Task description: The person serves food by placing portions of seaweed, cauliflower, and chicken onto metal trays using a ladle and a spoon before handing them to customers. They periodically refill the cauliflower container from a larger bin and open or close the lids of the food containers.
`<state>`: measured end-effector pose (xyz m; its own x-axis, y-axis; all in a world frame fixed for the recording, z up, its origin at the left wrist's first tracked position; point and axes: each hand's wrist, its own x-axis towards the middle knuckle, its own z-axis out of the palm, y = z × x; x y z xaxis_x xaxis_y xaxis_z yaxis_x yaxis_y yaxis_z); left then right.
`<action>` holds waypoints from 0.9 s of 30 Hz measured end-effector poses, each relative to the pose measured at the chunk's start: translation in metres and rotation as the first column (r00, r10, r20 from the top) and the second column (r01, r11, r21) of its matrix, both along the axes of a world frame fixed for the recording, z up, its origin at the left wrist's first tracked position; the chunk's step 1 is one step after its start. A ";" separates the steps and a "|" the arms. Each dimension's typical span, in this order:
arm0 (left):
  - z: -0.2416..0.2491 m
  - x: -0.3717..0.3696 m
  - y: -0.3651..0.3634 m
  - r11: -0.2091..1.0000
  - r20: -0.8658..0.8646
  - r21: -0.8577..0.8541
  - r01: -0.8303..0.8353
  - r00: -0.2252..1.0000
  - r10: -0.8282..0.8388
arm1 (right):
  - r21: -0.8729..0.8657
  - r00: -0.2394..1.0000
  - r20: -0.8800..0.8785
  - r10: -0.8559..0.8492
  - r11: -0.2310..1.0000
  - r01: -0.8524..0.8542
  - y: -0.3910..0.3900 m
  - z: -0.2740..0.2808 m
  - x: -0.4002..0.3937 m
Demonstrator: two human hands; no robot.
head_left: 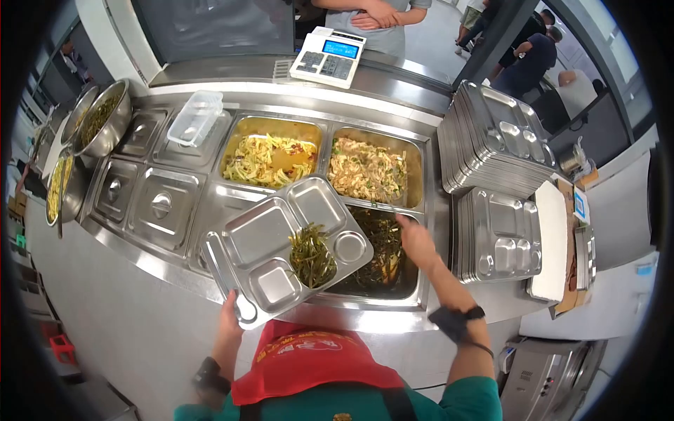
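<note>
Holding the metal tray (258,233), the left hand (229,320) gripped its near left corner. Tray sat tilted askew, overlapping the front row of the counter (365,321) and the edge of the front right pan (415,289). One tray compartment, toward the near right, carried a heap of green strands (311,258); a few strands hung over its edge.

Right hand (419,244) was over that same front pan, fingers curled around a thin utensil (392,208); its working end could not be made out. Dark strands (382,245) filled much of the pan.

Behind it, a pan held pale chopped food (368,168) with green bits. To the left of that, another held yellowish chopped vegetables (263,161), some yellow liquid showing. Farther left: metal lids (163,205) and a clear plastic box (195,118) resting on one. Two stacks of trays (484,133) stood on the right. Scale (328,59) sat on the far ledge, before a person (379,15) with folded arms.
</note>
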<state>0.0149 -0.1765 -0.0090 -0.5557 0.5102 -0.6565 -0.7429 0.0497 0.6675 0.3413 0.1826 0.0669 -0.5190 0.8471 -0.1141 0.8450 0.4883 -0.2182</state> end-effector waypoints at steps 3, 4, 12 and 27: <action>0.015 -0.001 0.010 1.000 0.037 0.001 0.020 0.999 -0.020 | -0.011 0.976 0.169 0.137 0.991 -0.137 -0.041 0.040 0.034; 0.009 -0.006 0.007 0.999 0.034 0.005 0.035 0.999 -0.035 | -0.037 0.958 0.239 0.159 0.987 -0.154 -0.043 0.054 0.047; 0.004 -0.002 0.023 0.998 0.053 0.015 0.066 0.996 -0.067 | 0.042 0.989 0.151 -0.004 0.999 -0.002 0.019 0.007 0.032; -0.008 -0.031 0.060 0.988 0.002 0.043 0.147 0.989 -0.147 | -0.179 0.956 -0.234 -0.175 0.975 0.134 -0.023 0.050 0.056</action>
